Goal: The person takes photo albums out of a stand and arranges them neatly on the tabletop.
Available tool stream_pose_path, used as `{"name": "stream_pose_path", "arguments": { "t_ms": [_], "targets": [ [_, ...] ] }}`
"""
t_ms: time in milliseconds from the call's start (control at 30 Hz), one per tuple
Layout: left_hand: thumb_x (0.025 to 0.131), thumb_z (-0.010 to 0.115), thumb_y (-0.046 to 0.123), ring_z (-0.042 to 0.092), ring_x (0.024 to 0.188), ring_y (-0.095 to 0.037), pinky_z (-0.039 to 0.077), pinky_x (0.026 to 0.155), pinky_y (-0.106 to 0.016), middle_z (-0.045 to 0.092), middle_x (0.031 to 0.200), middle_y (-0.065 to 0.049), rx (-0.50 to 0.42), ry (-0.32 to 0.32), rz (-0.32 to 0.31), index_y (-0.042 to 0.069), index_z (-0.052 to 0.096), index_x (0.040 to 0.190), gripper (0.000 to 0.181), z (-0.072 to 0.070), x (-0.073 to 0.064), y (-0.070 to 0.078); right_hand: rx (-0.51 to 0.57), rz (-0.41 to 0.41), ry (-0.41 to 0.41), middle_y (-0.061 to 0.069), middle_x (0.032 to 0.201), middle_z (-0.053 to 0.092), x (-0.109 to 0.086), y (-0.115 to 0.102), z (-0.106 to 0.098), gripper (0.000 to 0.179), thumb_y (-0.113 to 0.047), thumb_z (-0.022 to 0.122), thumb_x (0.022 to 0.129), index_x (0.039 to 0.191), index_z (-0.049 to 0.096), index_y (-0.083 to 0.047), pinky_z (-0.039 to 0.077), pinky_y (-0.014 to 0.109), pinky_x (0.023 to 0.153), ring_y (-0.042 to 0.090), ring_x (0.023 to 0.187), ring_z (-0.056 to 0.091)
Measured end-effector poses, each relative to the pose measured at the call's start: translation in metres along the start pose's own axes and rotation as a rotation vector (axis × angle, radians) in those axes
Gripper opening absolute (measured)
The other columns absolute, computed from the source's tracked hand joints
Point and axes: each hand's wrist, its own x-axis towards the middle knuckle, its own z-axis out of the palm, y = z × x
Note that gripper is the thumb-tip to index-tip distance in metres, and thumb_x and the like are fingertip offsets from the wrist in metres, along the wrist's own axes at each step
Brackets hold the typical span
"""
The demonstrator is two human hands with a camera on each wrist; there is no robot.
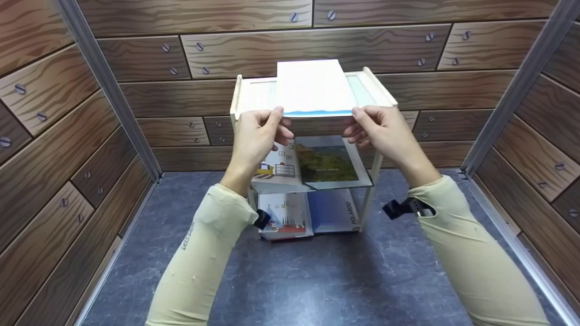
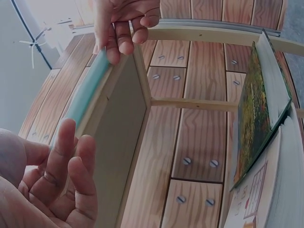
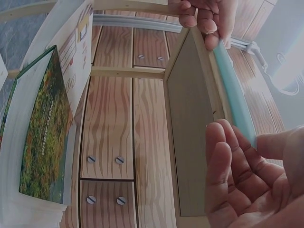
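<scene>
A flat white book [image 1: 315, 86] with a blue-green edge [image 2: 88, 90] lies on the top shelf of a small light wooden rack [image 1: 253, 93]. Its front edge faces me. At the left front corner my left hand [image 1: 260, 136] pinches it, thumb above and fingers lower. My right hand [image 1: 380, 131] pinches the right front corner the same way. In the right wrist view the blue-green edge [image 3: 235, 97] runs along the shelf's wooden edge between both hands. The far side of the book's underside is hidden.
On the middle shelf lie a photo album [image 1: 328, 163] with a landscape cover and an illustrated book [image 1: 278, 167]. The bottom shelf holds a blue Polaroid album [image 1: 333, 213] and another illustrated book [image 1: 287, 215]. Wood-patterned walls [image 1: 317, 50] stand behind and beside the dark floor [image 1: 299, 280].
</scene>
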Motion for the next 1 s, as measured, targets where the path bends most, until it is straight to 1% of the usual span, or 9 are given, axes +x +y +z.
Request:
{"name": "stream_pose_path", "arguments": {
  "t_ms": [267, 533, 767, 1000],
  "targets": [
    [0.112, 0.060, 0.029, 0.073, 0.061, -0.011, 0.054, 0.052, -0.023, 0.079, 0.072, -0.002, 0.004, -0.002, 0.011, 0.006, 0.080, 0.090, 0.038, -0.0005, 0.0004, 0.0030, 0.001, -0.003, 0.003, -0.012, 0.081, 0.078, -0.0006, -0.0011, -0.0006, 0.038, -0.031, 0.053, 0.115, 0.108, 0.073, 0.001, 0.063, 0.023, 0.065, 0.007, 0.073, 0.076],
    [0.112, 0.060, 0.026, 0.071, 0.060, -0.010, 0.054, 0.052, -0.022, 0.078, 0.071, 0.000, -0.019, -0.004, -0.002, 0.003, 0.080, 0.093, 0.036, 0.0000, 0.0005, 0.0028, 0.015, -0.017, 0.003, -0.012, 0.081, 0.078, -0.0011, 0.0008, -0.0004, 0.036, -0.029, 0.054, 0.114, 0.109, 0.073, 0.001, 0.063, 0.024, 0.064, 0.006, 0.072, 0.074],
    [0.112, 0.060, 0.025, 0.070, 0.059, -0.010, 0.052, 0.051, -0.022, 0.078, 0.070, 0.001, -0.031, -0.015, 0.007, 0.003, 0.080, 0.091, 0.036, -0.0010, -0.0029, 0.0047, 0.026, -0.020, 0.004, -0.010, 0.082, 0.079, -0.0048, 0.0005, -0.0011, 0.034, -0.028, 0.055, 0.114, 0.110, 0.073, 0.000, 0.061, 0.022, 0.062, 0.005, 0.071, 0.074],
    [0.112, 0.060, 0.025, 0.071, 0.058, -0.011, 0.051, 0.050, -0.022, 0.077, 0.069, 0.002, -0.039, -0.037, 0.007, 0.004, 0.079, 0.089, 0.037, -0.0017, -0.0065, 0.0063, 0.018, -0.029, 0.002, -0.012, 0.081, 0.078, -0.0096, 0.0000, -0.0020, 0.034, -0.028, 0.055, 0.114, 0.111, 0.073, 0.000, 0.061, 0.022, 0.061, 0.005, 0.072, 0.074]
  ]
}}
